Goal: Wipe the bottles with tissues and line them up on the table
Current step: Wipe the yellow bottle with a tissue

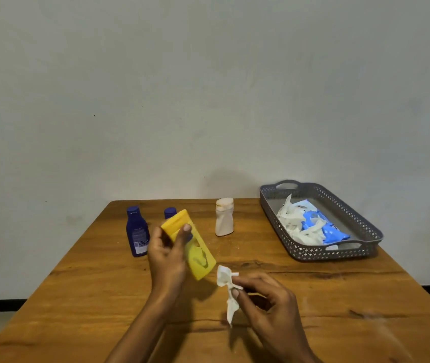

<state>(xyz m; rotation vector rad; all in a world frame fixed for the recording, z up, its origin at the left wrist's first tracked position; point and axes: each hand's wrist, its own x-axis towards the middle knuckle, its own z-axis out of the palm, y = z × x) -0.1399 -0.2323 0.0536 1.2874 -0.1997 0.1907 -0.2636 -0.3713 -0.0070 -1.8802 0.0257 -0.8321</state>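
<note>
Head view: left hand (166, 254) fingers grasp yellow bottle (191, 246) tilted above counter (313, 297), right hand (266, 299) fingers pinch tissue (225, 280) just beside it. Three bottles stand at back: big blue bottle (136, 231), small blue bottle (170, 213), white bottle (224, 217); likely mid-task, yellow still unplaced.

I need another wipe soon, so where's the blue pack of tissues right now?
In the head view, the blue tissue pack lies in the grey perforated basket at the table's far right, beside crumpled white tissues, right of the white bottle.
</note>
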